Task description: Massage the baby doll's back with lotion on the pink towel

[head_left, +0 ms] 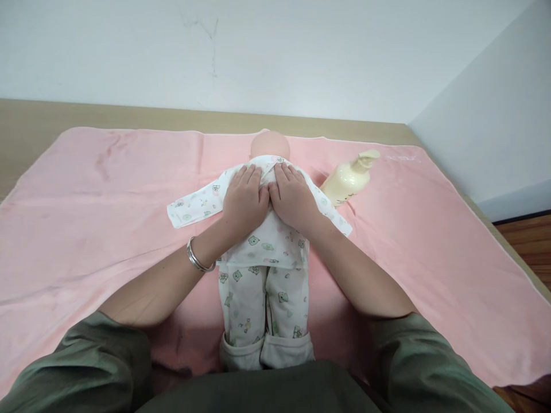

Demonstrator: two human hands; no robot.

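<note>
A baby doll in a white printed top and matching trousers lies stretched out before me, its bald head at the far end and its legs toward me. My left hand rests flat on the upper part of the top, fingers extended. Beside it, my right hand lies flat on the cloth too, with the thumbs of both hands close together. The sleeves spread out to either side. Neither hand grips anything. A silver bangle circles my left wrist.
Under the doll a pink blanket covers most of the wooden table. A cream pump bottle leans over at the right, close to the doll's sleeve. White walls stand behind and at the right.
</note>
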